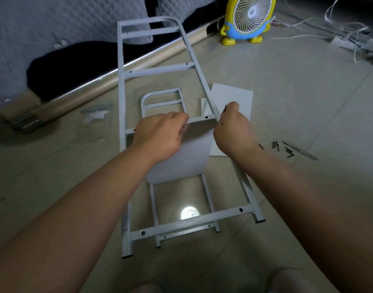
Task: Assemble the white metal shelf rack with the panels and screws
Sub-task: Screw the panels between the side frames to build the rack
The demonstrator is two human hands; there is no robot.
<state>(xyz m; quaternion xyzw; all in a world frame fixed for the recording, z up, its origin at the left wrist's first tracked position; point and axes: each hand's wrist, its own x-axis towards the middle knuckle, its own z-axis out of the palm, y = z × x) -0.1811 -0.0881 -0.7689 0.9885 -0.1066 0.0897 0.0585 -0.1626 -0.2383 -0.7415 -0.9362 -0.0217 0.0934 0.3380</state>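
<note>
White frame (160, 70) tilted at centre of view, left hand (160, 136) gripping the panel (187, 153) at its middle crossbar (199, 120), right hand (234, 127) pinching a screw (225, 108) beside the right rail (201, 81); risk: panel slips off hole alignment, screw cross-threads or drops

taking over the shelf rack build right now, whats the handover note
Left hand: fingers curled at a crossbar of the raised frame, where the shelf panel meets it.
Right hand: curled at the same frame's right rail, with a small dark thing at its fingertips, perhaps a screw.
Second frame and spare panel lie on the floor; loose screws to the right.
Done: panel held against the crossbar; visible holes look empty.
Left: screw this panel, fit the rest, join the second frame.
</note>
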